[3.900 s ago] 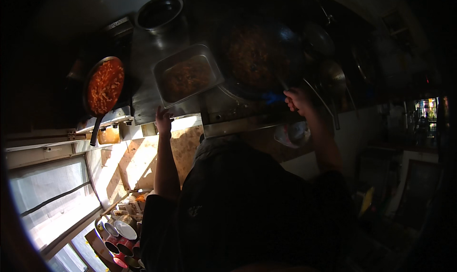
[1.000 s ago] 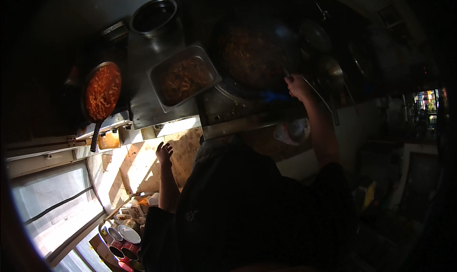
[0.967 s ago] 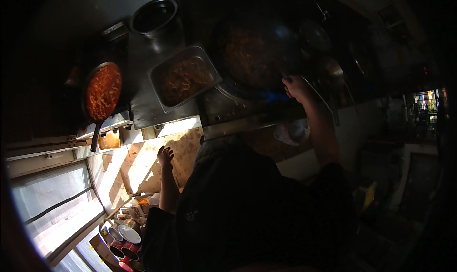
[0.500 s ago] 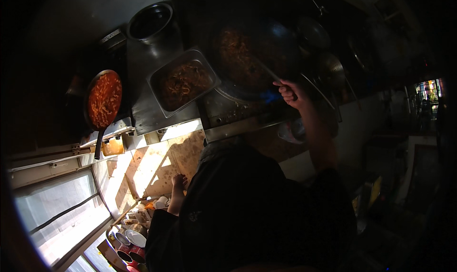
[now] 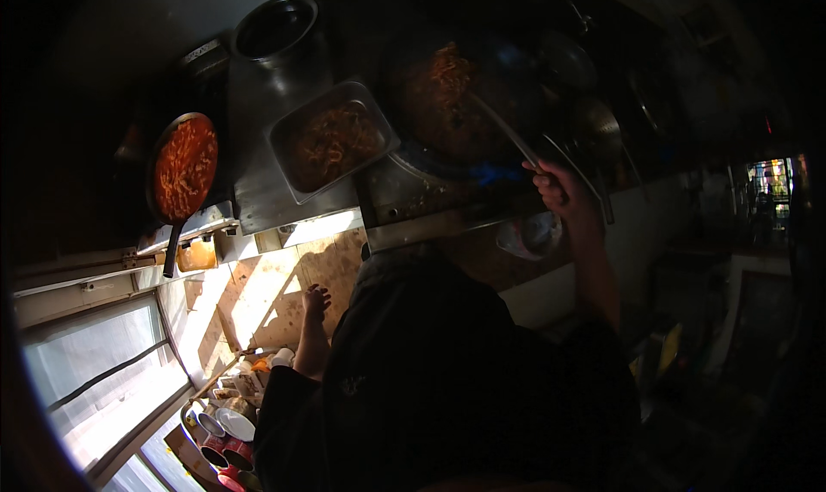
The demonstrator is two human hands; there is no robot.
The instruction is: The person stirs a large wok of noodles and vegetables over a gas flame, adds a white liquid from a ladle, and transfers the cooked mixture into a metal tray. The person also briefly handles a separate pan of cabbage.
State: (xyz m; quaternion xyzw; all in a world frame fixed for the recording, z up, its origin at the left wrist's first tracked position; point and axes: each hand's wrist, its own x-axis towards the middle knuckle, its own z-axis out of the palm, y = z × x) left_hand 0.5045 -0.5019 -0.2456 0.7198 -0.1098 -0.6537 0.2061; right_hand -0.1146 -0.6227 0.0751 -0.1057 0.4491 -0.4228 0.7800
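Note:
My right hand [image 5: 555,186] is closed round the handle end of a long metal wok ladle [image 5: 506,129]. A heap of reddish-brown food [image 5: 452,74], perhaps noodles or strips, covers the ladle's head and hides its shape. That heap is over a big dark wok [image 5: 415,158], where blue flame shows at the near side. Left of the wok, a rectangular steel pan [image 5: 288,160] holds similar brown food. My left hand [image 5: 317,300] hangs low beside my body, fingers loosely apart, with nothing seen in it.
A frying pan [image 5: 175,242] of red sauce with pale pieces stands at the left, its handle pointing toward me. Behind the steel pan is a round dark pot [image 5: 274,29]. Cans [image 5: 225,449] and containers crowd the lower left near a bright window [image 5: 103,363]. The right side is dark.
My right hand has moved right and slightly nearer. The ladle's food heap now stands out more clearly in the wok. My left hand has shifted slightly left and away from me.

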